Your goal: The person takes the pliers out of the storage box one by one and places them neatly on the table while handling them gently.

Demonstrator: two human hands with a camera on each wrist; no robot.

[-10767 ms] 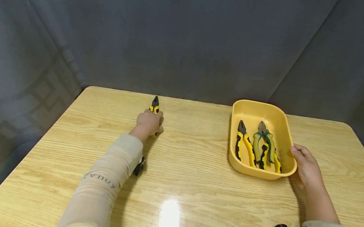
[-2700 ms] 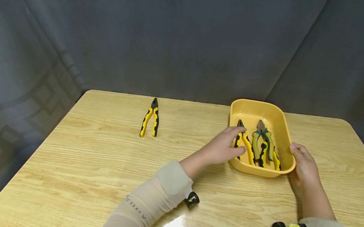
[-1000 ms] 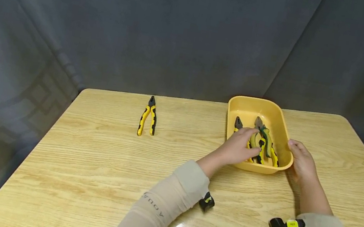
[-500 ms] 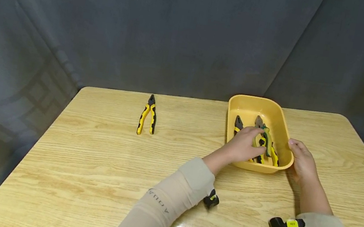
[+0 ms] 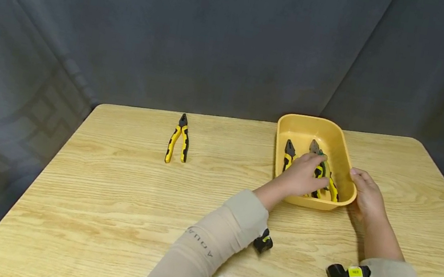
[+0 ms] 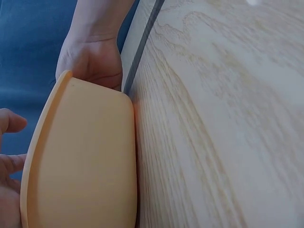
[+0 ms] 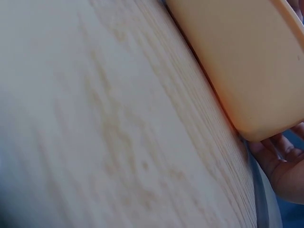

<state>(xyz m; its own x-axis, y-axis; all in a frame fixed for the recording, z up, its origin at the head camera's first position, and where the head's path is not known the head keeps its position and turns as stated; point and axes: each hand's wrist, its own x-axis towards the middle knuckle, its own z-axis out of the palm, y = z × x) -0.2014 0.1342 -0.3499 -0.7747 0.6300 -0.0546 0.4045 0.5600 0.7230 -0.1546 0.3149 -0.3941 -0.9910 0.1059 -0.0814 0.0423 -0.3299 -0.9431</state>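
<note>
A yellow plastic bin (image 5: 307, 124) stands at the right of the table with several pliers in it. My left hand (image 5: 302, 173) reaches over its left wall, thumb and fingers apart above the pliers with green handles (image 5: 314, 147); the hand hides much of them. Left of it lie black-and-yellow pliers (image 5: 290, 148), partly covered. Other yellow-and-black handles (image 5: 333, 190) show at the right. My right hand (image 5: 369, 195) holds the bin's right front corner, thumb at the rim, fingers against the outer wall in the right wrist view. Another pair of black-and-yellow pliers (image 5: 179, 139) lies on the table, handles spread.
The wooden table (image 5: 105, 217) ends at a grey cloth backdrop (image 5: 220, 41) just behind the bin. A black wrist camera (image 5: 346, 274) sits at the right cuff, another camera (image 5: 263, 242) at the left cuff.
My left hand has left the lone pliers on the table and come right, into the bin, drifting from the left pliers toward the green-handled ones. The right hand keeps its hold on the bin.
</note>
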